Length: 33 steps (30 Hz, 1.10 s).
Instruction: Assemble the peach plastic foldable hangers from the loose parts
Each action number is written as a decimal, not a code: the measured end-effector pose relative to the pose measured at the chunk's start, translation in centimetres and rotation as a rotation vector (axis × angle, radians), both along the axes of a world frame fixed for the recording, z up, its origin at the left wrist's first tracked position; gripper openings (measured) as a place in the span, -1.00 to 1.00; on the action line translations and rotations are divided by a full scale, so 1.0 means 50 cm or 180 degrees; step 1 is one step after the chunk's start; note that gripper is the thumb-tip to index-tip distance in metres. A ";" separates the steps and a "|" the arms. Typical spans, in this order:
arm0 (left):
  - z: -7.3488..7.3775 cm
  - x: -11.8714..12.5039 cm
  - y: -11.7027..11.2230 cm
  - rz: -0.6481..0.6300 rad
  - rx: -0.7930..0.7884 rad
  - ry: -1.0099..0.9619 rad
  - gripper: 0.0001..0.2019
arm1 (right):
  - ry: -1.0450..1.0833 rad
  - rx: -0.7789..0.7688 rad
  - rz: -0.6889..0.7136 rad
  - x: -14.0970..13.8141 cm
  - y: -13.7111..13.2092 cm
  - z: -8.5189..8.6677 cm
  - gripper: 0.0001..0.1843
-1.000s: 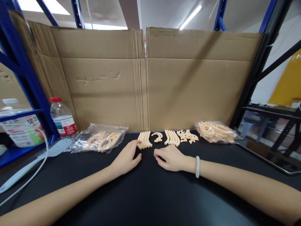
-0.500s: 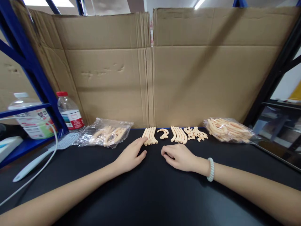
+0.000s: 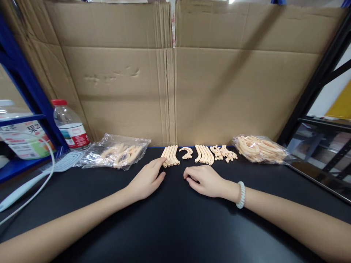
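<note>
My left hand rests on the black table with its fingers stretched out and the thumb apart. Its fingertips reach the near left end of a row of cream-coloured curved strips, touching or just over them. To the right, my right hand lies on the table, fingers loosely bent, a gap between forefinger and thumb, nothing visible in it. Beyond it is a second row of curved strips. A hook-shaped cream piece lies between the rows, and small knobbed pieces are heaped at the right.
Clear plastic bags of cream parts lie at left and right. A pale blue hairbrush, white cable and red-capped bottle are at far left. Cardboard walls the table's back; a dark flat panel lies right.
The view has tilted down and shifted slightly right, so everything sits a little further left in the picture. Both hands keep their pose, and the pieces have not moved on the table.
</note>
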<state>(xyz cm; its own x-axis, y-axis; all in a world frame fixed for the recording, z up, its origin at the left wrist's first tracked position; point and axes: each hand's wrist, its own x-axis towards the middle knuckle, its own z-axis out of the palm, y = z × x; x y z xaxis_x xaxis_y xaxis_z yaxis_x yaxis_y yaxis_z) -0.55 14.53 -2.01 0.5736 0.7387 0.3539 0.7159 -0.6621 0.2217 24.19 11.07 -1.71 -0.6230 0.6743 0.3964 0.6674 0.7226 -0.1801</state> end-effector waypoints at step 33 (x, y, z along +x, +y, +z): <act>0.003 -0.004 0.006 -0.0050 0.0346 -0.0838 -0.78 | 0.0377 0.0009 -0.0556 0.033 0.158 0.021 -0.87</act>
<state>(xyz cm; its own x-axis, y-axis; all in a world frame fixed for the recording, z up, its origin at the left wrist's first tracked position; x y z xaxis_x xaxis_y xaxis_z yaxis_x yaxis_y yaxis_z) -0.73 14.82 -1.86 0.4625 0.6800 0.5689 0.6326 -0.7027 0.3256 25.86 18.97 -0.66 -0.4456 0.7668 0.4621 0.7569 0.5983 -0.2630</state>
